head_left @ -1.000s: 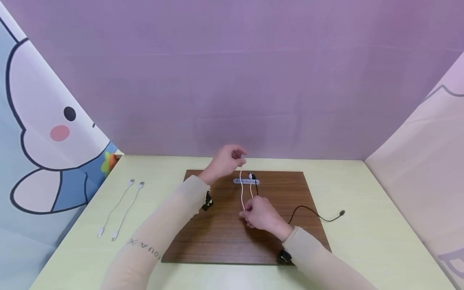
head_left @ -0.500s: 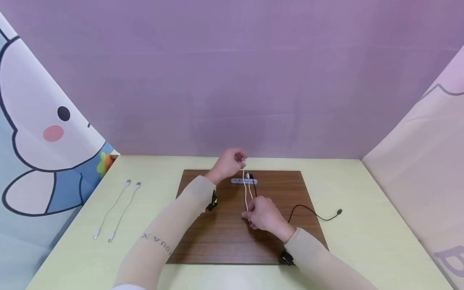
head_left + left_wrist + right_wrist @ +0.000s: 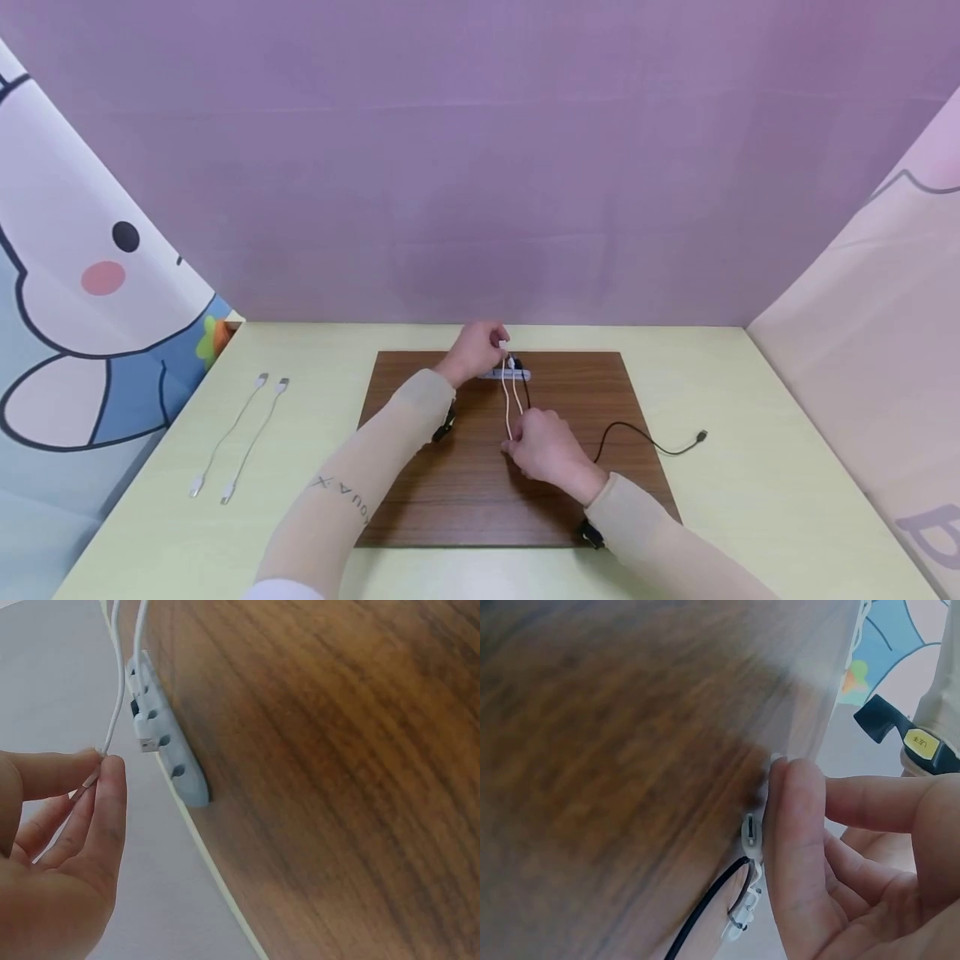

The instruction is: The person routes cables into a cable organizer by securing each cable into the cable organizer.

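My left hand (image 3: 474, 350) pinches a white USB cable (image 3: 118, 682) near its upper end, just above the pale blue cable clip (image 3: 193, 791). Lower on that cable, my right hand (image 3: 551, 446) pinches it between thumb and fingers; its lower end is mostly hidden by them. The clip lies along the far edge of the brown wooden board (image 3: 450, 508). Another white cable (image 3: 139, 645) is seated in a clip slot, its USB plug (image 3: 148, 742) standing past the edge. A black cable (image 3: 705, 900) also runs from the clip, beside a small white connector (image 3: 751, 834).
Two white cables (image 3: 255, 442) lie side by side on the pale yellow table (image 3: 765, 500), left of the board. The black cable's free plug (image 3: 701, 436) rests on the table at the right. A purple cloth wall (image 3: 495, 167) stands behind the table.
My left hand has come down toward the clip with the cable's upper end. The right hand stays in nearly the same spot over the board. The head view has shifted slightly.
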`<state>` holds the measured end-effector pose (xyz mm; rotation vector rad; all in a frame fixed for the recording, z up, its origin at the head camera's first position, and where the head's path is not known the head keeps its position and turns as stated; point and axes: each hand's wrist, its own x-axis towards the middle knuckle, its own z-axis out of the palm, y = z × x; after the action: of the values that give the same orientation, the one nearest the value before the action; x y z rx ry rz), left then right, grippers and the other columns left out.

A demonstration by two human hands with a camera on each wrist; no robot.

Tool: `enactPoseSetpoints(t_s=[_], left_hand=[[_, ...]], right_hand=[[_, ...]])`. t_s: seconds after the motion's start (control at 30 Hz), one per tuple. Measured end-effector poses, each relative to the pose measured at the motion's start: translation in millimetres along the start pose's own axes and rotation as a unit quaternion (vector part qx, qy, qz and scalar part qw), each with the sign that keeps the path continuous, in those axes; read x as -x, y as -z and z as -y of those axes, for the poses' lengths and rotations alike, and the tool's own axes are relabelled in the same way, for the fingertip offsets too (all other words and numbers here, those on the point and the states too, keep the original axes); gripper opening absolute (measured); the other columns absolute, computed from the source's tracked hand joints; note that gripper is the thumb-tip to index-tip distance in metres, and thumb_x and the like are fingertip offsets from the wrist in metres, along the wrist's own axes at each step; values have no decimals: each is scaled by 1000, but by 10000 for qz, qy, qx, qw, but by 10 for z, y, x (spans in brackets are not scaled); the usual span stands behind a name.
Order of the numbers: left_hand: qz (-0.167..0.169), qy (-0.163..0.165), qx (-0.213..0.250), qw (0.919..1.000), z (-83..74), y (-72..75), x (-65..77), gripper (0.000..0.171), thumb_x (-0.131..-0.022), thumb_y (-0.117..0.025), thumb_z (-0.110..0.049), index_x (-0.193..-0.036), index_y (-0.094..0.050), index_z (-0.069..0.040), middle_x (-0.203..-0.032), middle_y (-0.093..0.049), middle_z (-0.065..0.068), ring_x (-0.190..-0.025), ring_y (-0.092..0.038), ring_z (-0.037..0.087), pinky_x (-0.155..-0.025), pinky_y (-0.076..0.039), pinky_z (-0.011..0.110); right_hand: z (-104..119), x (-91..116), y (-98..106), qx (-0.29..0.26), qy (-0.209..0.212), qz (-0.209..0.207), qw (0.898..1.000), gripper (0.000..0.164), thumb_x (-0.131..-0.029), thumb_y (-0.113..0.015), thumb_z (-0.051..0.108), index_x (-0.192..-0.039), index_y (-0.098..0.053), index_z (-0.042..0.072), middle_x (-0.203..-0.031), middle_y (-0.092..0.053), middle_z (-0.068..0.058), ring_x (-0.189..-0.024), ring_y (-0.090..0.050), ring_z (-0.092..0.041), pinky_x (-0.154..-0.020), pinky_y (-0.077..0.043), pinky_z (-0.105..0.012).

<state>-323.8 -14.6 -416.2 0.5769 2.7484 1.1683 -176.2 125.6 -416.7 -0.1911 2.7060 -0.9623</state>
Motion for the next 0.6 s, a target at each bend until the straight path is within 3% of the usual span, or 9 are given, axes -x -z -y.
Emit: enactPoseSetpoints(t_s=[0.6], left_hand=[[-19,326,-316,9990,38,-167,-62,22,-90,-68,3,-112,-69,0,-98,-66,10,-88,-59,22,-78,-53,33]], right_hand=[[-17,-6,-19,109,71,-55,9999,24,-95,-72,17,-71,-69,11,-56,-57,-1,-47,-55,-14,-44,-45,-28]])
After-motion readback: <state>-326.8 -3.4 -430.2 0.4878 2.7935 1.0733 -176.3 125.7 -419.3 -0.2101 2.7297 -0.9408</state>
